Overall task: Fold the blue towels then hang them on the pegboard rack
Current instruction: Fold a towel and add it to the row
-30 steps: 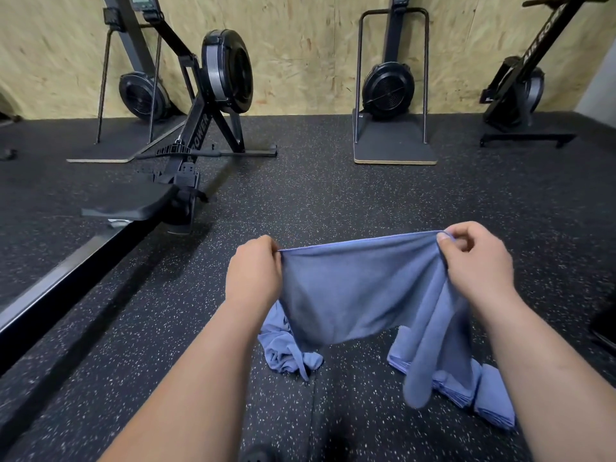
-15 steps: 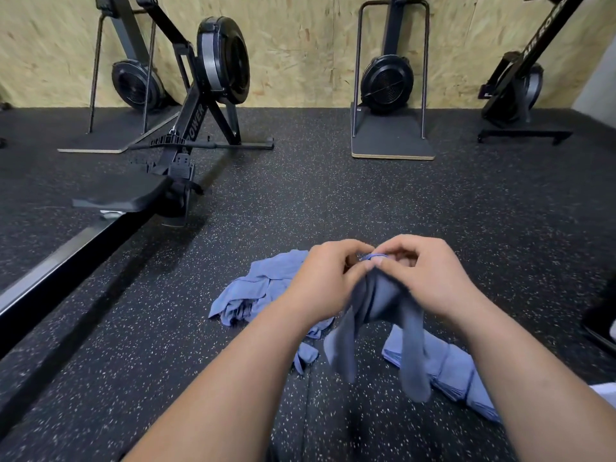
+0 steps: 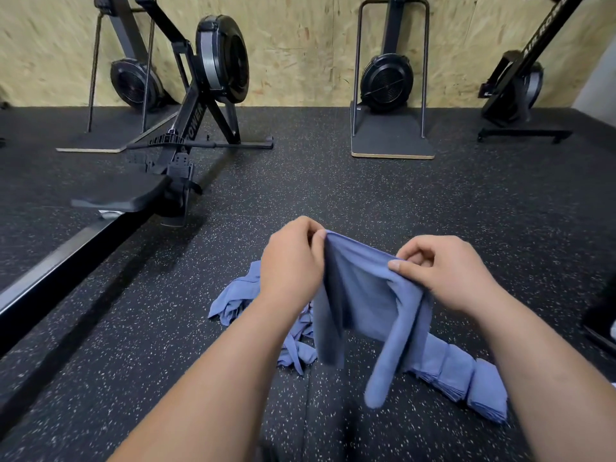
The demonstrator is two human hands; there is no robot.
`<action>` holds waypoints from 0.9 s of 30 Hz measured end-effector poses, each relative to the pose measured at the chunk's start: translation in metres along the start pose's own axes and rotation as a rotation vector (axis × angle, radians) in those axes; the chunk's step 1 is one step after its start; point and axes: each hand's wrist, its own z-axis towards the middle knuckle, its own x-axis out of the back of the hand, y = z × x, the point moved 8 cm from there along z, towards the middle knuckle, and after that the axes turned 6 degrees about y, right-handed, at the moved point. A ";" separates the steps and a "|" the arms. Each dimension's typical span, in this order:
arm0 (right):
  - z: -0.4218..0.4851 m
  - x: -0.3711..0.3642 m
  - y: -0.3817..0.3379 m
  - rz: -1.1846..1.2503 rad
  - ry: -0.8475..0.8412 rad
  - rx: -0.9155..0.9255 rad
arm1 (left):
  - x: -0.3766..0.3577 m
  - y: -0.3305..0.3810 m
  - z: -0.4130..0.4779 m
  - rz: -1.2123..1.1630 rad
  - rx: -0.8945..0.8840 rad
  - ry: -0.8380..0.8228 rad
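- The left hand (image 3: 293,261) is pinching one top corner of a towel (image 3: 366,295), fingers curled tight on the cloth.
- The right hand (image 3: 446,275) is pinching the other top edge between thumb and forefinger, its remaining fingers curled in.
- The towel is hanging between the hands above the floor (image 3: 333,195), doubled over, its lower ends drooping free; this fold is looking only partway done.
- A folded stack (image 3: 473,381) is lying on the floor under the right forearm, so some towels are seemingly finished with folding.
- A crumpled heap (image 3: 240,298) is lying just beside the left wrist, waiting to be folded.
- No rack is showing anywhere, so the hanging is looking wholly undone.
- Rowers (image 3: 213,78) are standing along the far wall.
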 end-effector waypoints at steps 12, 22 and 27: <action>-0.006 -0.026 -0.030 0.177 -0.088 0.148 | -0.047 0.028 -0.026 -0.133 -0.223 -0.414; -0.001 -0.019 -0.006 0.097 -0.153 0.028 | -0.027 0.001 -0.007 -0.208 0.022 -0.186; 0.007 0.004 0.013 -0.053 -0.028 -0.012 | -0.001 -0.023 0.008 -0.136 0.109 0.010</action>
